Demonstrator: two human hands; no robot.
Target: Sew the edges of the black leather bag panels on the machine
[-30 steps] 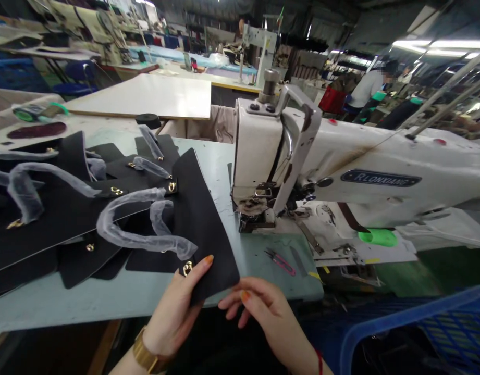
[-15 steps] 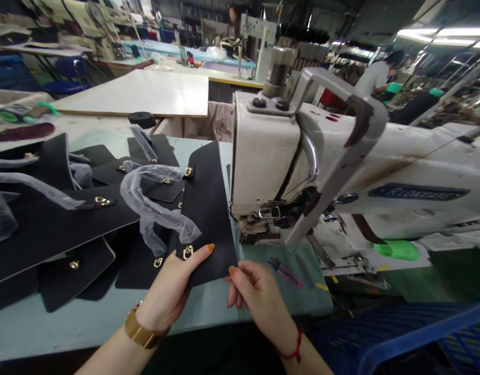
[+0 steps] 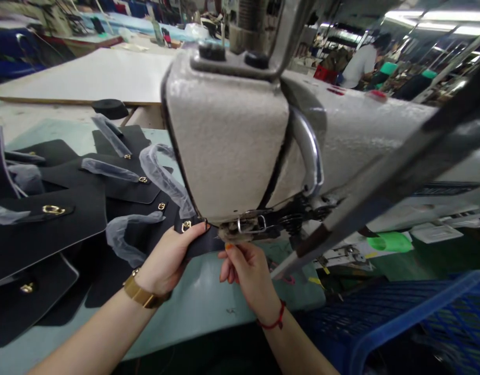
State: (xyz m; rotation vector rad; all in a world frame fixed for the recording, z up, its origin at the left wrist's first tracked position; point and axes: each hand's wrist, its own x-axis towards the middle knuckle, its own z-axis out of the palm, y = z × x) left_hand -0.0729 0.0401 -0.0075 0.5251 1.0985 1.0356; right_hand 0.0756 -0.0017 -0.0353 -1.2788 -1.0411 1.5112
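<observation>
Black leather panel [image 3: 202,244] gripped by left hand [image 3: 165,260] and right hand [image 3: 245,268]; machine's nameplate unreadable.

1. Overhead strip lights [image 3: 439,15] are glowing at upper right, blowing out to white.
2. Even, moderately bright light is falling on the tabletop [image 3: 193,307]; shadows are lying soft.
3. Sewing machine head [image 3: 228,130] is looming close, slightly soft in focus.
4. Wide-angle distortion is bending lines at the edges.
5. Background is blurring.
</observation>
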